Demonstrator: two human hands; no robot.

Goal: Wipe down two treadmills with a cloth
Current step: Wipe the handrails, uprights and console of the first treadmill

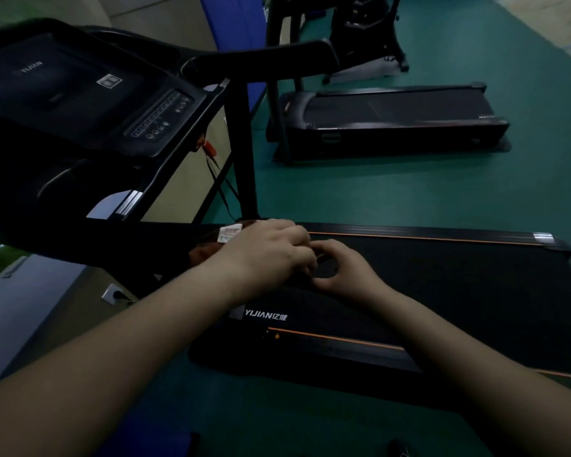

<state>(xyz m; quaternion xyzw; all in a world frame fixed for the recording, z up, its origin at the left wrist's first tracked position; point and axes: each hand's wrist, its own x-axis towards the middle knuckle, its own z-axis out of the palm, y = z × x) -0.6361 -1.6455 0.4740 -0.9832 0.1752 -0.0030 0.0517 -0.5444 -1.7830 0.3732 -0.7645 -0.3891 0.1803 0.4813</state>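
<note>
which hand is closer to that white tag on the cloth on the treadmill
Left. The left hand rests on the brown cloth, its knuckles right beside the white tag. The right hand sits farther along the belt, beyond the left hand.

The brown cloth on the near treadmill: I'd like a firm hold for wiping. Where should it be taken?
Take the brown cloth at its bunched edge under the left hand, from above. It lies crumpled on the treadmill's front cover, so fingers can likely gather the folds; most of it is hidden.
</note>
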